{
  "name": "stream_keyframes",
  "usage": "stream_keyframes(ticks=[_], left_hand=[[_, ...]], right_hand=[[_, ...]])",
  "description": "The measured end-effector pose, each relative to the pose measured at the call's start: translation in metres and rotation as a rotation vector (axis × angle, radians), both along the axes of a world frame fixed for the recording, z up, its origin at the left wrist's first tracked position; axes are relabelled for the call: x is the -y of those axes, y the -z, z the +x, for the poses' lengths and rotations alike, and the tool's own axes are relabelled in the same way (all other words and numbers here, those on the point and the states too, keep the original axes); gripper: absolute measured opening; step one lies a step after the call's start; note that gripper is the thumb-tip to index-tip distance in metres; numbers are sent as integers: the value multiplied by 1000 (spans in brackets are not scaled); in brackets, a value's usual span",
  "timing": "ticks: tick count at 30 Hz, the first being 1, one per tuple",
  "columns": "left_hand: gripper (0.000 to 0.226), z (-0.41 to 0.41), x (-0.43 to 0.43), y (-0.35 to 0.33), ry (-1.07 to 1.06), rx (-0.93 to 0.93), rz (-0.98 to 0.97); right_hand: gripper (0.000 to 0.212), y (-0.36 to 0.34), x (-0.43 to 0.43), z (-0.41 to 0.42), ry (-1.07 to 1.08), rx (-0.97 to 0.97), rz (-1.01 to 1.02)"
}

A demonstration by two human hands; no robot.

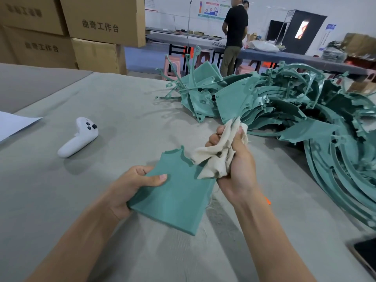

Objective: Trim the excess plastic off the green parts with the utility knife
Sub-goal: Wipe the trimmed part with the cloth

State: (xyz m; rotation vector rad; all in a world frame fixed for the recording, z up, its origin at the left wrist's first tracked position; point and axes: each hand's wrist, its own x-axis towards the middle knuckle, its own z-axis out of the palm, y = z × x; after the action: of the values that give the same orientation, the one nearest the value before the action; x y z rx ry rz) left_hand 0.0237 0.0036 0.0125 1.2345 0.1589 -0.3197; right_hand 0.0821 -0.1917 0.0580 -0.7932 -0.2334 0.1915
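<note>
My left hand [132,186] grips a flat green plastic part [175,198] by its left edge, thumb on top, and holds it above the table. My right hand [234,159] grips a crumpled, stained beige cloth [215,157] that hangs against the part's upper right edge. A small orange thing [267,200] shows just behind my right wrist; I cannot tell what it is. No knife blade is plainly visible.
A big heap of green parts [295,110] fills the table's right side. A white controller [78,137] lies at the left, near a white sheet [14,124]. A phone [366,257] lies at the lower right. Cardboard boxes [97,23] stand behind; a person [234,37] stands at a far table.
</note>
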Motion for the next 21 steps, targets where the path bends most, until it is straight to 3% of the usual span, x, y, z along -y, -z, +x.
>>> stream_keyframes(ticks=[6,11,13,15,16,21], left_hand=[[31,1,2,1,-58,34,-88],[31,-1,2,-3,-49,15,-110],[34,-1,1,-4,-30,1,-124],[32,-1,3,-5,-14,0,-125],[31,0,5,-5,-10,11,-114],[31,0,14,-5,71,64,31]], right_hand=[[42,3,-9,-3,9,-81,-115],[73,2,-15,-7,9,-82,-315],[65,4,-13,-6,-27,-28,-338],[42,3,-12,-7,-13,63,-351],[36,3,-11,-7,56,97,-359],[43,-3,6,5,659,51,-384]])
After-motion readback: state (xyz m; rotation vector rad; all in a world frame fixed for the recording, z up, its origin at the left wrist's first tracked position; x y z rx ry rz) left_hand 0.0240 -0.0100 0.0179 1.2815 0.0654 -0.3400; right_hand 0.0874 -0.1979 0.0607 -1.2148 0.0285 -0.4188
